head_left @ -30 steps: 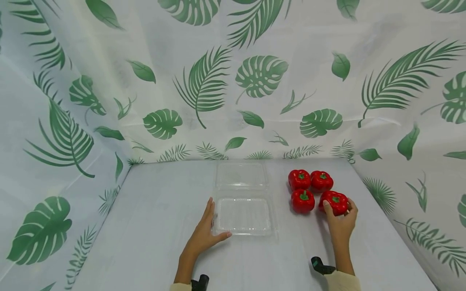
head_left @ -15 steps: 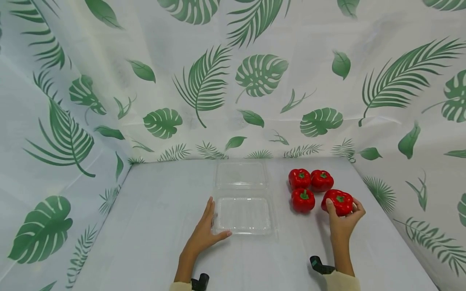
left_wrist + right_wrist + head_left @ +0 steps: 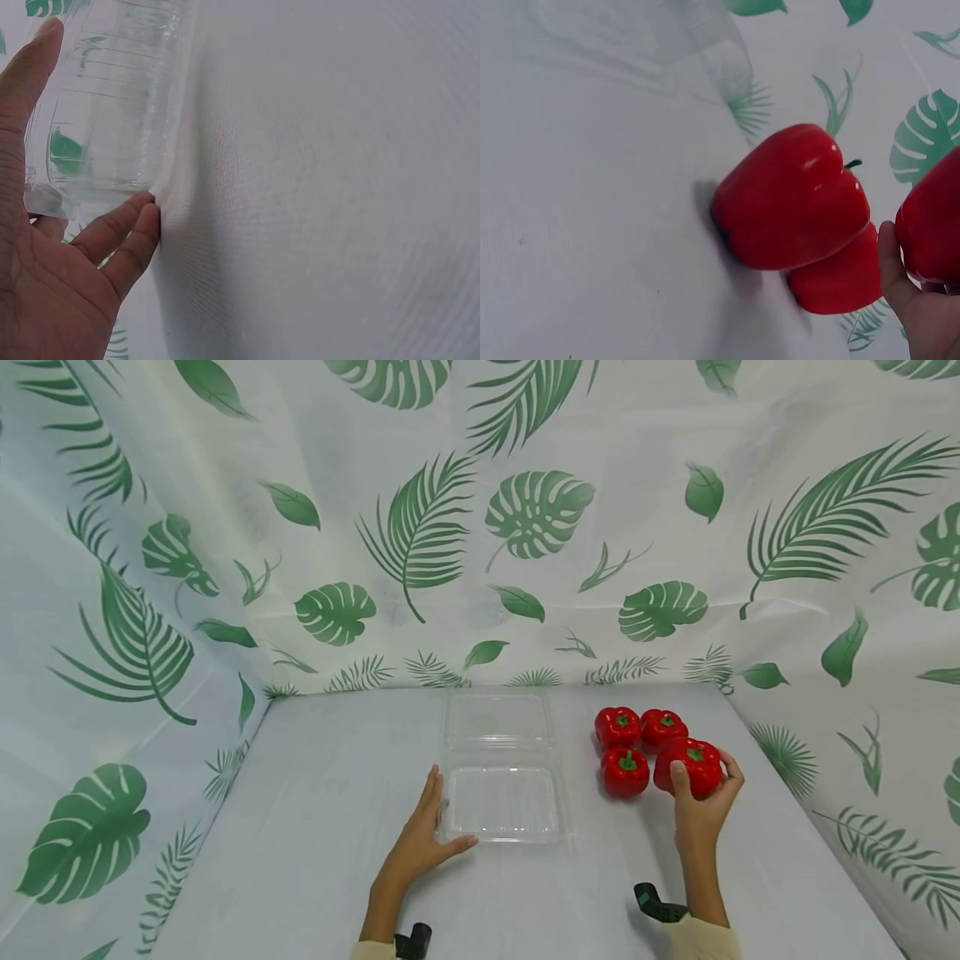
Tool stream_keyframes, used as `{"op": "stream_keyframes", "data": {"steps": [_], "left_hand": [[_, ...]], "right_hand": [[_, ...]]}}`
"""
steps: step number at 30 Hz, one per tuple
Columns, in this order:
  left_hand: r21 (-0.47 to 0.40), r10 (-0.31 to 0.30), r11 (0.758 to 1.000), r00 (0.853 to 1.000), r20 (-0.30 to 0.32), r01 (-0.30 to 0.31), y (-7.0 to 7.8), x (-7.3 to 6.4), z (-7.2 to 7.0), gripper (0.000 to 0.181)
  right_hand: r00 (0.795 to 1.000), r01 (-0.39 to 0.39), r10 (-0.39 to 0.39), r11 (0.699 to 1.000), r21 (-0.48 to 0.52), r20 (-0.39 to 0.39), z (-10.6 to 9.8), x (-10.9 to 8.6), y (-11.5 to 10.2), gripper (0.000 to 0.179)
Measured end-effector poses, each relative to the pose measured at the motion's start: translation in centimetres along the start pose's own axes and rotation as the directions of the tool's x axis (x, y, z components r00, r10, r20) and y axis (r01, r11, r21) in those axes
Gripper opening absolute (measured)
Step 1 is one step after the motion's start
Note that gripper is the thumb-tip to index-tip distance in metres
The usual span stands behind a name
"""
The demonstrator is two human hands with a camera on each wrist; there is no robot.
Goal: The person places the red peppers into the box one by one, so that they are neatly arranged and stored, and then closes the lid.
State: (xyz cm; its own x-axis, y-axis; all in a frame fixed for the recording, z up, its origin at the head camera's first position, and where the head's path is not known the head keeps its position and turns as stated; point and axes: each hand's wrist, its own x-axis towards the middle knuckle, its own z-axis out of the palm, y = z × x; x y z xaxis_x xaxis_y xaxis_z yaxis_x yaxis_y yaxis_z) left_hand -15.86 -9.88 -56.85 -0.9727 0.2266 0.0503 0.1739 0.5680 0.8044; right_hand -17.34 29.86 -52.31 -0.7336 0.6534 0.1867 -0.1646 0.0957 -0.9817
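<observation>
In the head view, my right hand (image 3: 705,806) grips a red bell pepper (image 3: 688,768) with a green stem, thumb at its front and fingers round its right side. The right wrist view shows this held pepper (image 3: 937,225) at the right edge, raised off the table. Three more red bell peppers (image 3: 624,773) stand grouped just left of and behind it. My left hand (image 3: 422,843) rests at the left front corner of a clear plastic clamshell box (image 3: 502,842), thumb and fingers spread. In the left wrist view, its fingertips (image 3: 146,217) touch the box's edge.
The box's lid (image 3: 497,720) lies folded back behind its base. A white table (image 3: 300,827) runs back to a leaf-printed curtain (image 3: 450,635), which also hangs along both sides. Black wrist cameras (image 3: 660,906) are strapped on both arms.
My right hand has lifted the bell pepper, drawing it slightly right, then left and up beside the others. The left hand and the box have stayed in place.
</observation>
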Motion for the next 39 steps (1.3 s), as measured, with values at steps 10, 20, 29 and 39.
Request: {"op": "stream_keyframes", "data": {"steps": [10, 20, 29, 39], "left_hand": [[-0.005, 0.004, 1.0, 1.0, 0.004, -0.004, 0.0, 0.0, -0.2, 0.117], [-0.005, 0.003, 1.0, 1.0, -0.01, -0.003, 0.1, 0.0, 0.0, 0.116], [0.005, 0.006, 1.0, 1.0, -0.011, -0.006, 0.1, -0.1, -0.1, 0.116], [0.013, -0.001, 1.0, 1.0, -0.016, 0.001, -0.2, 0.0, 0.0, 0.119]], "right_hand": [[0.984, -0.015, 0.005, 0.998, 0.055, 0.179, 1.9, -0.8, -0.9, 0.074], [0.927, 0.061, -0.058, 0.998, 0.004, 0.371, 4.0, -1.6, -3.0, 0.084], [0.876, 0.059, -0.069, 0.998, 0.036, 0.477, 6.4, -2.6, -3.5, 0.084], [0.75, 0.107, -0.054, 0.993, -0.041, 0.659, 8.8, -2.6, -3.8, 0.087]]}}
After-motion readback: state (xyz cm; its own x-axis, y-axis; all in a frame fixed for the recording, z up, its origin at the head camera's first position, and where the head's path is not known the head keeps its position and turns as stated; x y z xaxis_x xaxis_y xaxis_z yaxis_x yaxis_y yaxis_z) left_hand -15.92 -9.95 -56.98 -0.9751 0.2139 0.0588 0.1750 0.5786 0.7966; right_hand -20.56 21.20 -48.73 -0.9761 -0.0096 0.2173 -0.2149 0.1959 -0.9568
